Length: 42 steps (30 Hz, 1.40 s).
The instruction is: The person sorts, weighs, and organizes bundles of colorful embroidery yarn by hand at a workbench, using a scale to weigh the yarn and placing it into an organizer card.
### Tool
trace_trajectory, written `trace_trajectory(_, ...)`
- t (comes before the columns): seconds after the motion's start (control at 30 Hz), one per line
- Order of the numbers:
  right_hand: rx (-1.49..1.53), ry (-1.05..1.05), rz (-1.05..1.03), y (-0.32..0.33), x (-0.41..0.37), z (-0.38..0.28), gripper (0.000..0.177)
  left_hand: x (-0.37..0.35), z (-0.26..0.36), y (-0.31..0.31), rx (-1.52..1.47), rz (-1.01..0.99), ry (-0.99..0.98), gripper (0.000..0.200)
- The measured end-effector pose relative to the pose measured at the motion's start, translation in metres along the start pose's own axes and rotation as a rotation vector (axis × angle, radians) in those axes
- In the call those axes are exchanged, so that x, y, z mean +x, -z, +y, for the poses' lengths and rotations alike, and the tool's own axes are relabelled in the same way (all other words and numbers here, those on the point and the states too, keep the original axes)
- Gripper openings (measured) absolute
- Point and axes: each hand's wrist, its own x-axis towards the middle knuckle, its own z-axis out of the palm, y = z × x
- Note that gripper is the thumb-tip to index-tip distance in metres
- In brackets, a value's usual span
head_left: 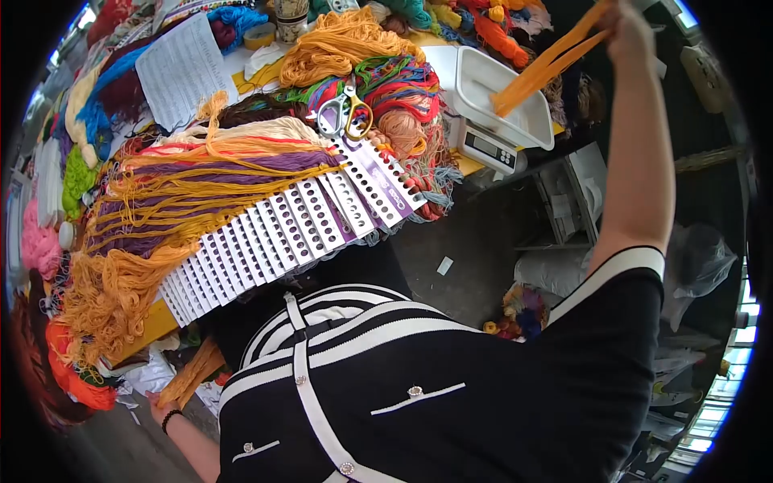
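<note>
At the upper right, my right hand [630,39] is raised and closed around a hank of orange thread [547,71]. The lower end of that hank hangs over the white tray [543,138] of a digital scale [487,147]. Low on the left, beside the table edge, my left hand [163,409] grips another bundle of orange thread [196,370]. Between them on the table lies a fanned row of punched thread cards [298,221], with purple and golden threads [201,181] spread across it. Scissors [345,113] with grey and yellow handles rest at the cards' upper end.
Heaps of coloured yarn cover the table, including a large orange pile [346,44] at the back. A written sheet [183,71] lies at the upper left. Red-orange yarn [76,374] hangs near the left corner. A metal shelf [572,197] stands beyond the scale.
</note>
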Motion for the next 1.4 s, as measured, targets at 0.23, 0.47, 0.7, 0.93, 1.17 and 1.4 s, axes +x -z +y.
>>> trace_trajectory(0.23, -0.968, 0.102, -0.5, 0.037, -0.215, 0.126, 0.015, -0.033, -0.017, -0.03, 0.004, -0.003, 0.061, 0.041)
trace_trajectory(0.47, -1.454, 0.462, -0.301, 0.032, -0.351, 0.101, 0.043, -0.034, -0.018, -0.036, 0.115, 0.034, 0.011, 0.06)
trace_trajectory(0.7, -0.679, 0.178, -0.051, -0.04, -0.432, 0.063, 0.049, -0.04, -0.011, -0.02, 0.157, -0.235, 0.013, 0.027)
trace_trajectory(0.93, -0.305, 0.346, -0.555, -0.127, -0.473, -0.003, 0.042, -0.197, -0.063, -0.103, 0.244, -0.3, -0.16, 0.013)
trace_trajectory(1.17, -0.071, 0.176, -0.745, -0.15, -0.494, -0.011, 0.027, -0.235, -0.038, -0.113, 0.161, -0.687, -0.035, 0.017)
trace_trajectory(1.4, 0.141, -0.04, -1.061, -0.172, -0.499, -0.023, 0.01, -0.342, -0.103, -0.163, 0.635, -0.758, -0.174, 0.023)
